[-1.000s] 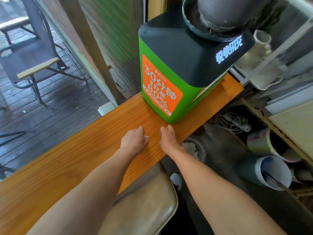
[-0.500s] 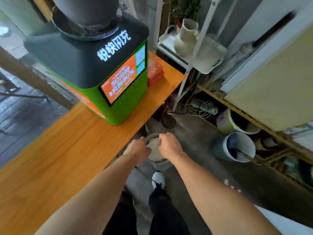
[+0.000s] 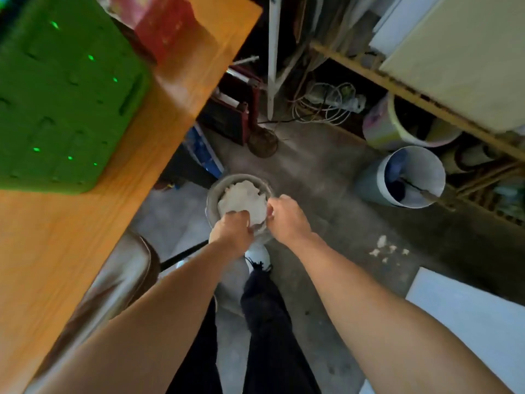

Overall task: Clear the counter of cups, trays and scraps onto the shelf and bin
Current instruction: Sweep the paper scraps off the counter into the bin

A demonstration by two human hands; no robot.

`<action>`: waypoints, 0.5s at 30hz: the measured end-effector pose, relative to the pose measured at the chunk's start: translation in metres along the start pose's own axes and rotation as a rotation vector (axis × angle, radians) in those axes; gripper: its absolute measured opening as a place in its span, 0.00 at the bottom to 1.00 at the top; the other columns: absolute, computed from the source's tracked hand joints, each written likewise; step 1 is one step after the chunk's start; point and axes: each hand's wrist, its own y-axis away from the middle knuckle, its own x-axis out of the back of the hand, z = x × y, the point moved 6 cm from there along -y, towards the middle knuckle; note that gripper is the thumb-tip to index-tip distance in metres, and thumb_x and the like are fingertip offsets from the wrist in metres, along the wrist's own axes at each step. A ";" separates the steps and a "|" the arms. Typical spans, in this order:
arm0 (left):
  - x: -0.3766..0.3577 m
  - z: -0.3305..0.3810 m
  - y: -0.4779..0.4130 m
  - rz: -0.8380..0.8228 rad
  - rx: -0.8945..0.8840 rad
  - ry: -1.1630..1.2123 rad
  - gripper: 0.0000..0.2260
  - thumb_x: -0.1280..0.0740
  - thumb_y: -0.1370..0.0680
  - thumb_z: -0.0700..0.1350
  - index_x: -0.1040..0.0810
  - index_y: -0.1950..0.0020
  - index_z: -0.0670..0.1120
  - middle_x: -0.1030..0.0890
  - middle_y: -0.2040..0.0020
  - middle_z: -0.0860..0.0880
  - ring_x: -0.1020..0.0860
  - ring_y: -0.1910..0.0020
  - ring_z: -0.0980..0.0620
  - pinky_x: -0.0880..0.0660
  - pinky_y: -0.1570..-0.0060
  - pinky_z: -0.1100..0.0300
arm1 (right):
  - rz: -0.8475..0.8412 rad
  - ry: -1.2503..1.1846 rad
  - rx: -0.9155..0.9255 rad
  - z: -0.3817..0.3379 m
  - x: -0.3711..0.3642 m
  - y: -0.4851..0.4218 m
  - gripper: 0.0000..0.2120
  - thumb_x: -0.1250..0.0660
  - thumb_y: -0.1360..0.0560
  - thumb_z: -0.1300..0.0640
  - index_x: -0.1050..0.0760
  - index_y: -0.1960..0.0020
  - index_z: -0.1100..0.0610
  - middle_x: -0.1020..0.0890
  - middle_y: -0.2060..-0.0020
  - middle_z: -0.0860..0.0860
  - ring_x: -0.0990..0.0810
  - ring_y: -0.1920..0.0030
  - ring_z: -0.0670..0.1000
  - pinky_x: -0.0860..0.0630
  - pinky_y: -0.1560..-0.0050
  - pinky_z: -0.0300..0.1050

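A round grey bin (image 3: 210, 198) stands on the concrete floor just off the wooden counter's (image 3: 71, 237) edge, filled with crumpled white scraps (image 3: 241, 199). Both my hands hover over its near rim. My left hand (image 3: 231, 231) is a closed fist, its fingers pressed against the white scraps at the bin's near edge. My right hand (image 3: 287, 218) is curled too, with a small white bit showing at its fingertips above the bin's right rim. Anything else inside the fists is hidden.
A green machine (image 3: 62, 103) and a red box (image 3: 164, 27) sit on the counter. A tan stool seat (image 3: 119, 282) is tucked under it. Two buckets (image 3: 412, 177) lie on their sides under a yellow rack. Cables (image 3: 326, 100), a white shelf leg (image 3: 272, 52) and loose floor scraps (image 3: 382, 245) lie beyond.
My two fists left the counter top and swung right and down to the floor bin. The view turned with them, from the counter to the floor.
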 end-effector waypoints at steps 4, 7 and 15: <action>-0.035 -0.025 -0.061 -0.032 0.051 0.025 0.11 0.30 0.25 0.52 0.23 0.50 0.45 0.21 0.50 0.43 0.23 0.55 0.42 0.21 0.54 0.49 | -0.056 -0.051 -0.022 0.030 -0.054 -0.051 0.09 0.33 0.28 0.67 0.22 0.50 0.58 0.24 0.47 0.57 0.22 0.50 0.59 0.24 0.53 0.49; -0.065 -0.047 -0.111 -0.032 0.065 0.023 0.10 0.30 0.27 0.49 0.23 0.51 0.45 0.22 0.51 0.44 0.24 0.56 0.44 0.21 0.53 0.48 | -0.057 -0.050 0.002 0.046 -0.099 -0.093 0.11 0.32 0.28 0.65 0.23 0.47 0.58 0.23 0.46 0.58 0.22 0.49 0.59 0.22 0.50 0.52; -0.139 -0.104 -0.220 -0.001 0.074 -0.088 0.05 0.37 0.21 0.44 0.26 0.45 0.50 0.22 0.47 0.45 0.24 0.55 0.47 0.25 0.57 0.55 | -0.084 -0.061 0.030 0.069 -0.220 -0.175 0.15 0.31 0.26 0.61 0.26 0.40 0.58 0.26 0.43 0.57 0.23 0.47 0.58 0.24 0.47 0.50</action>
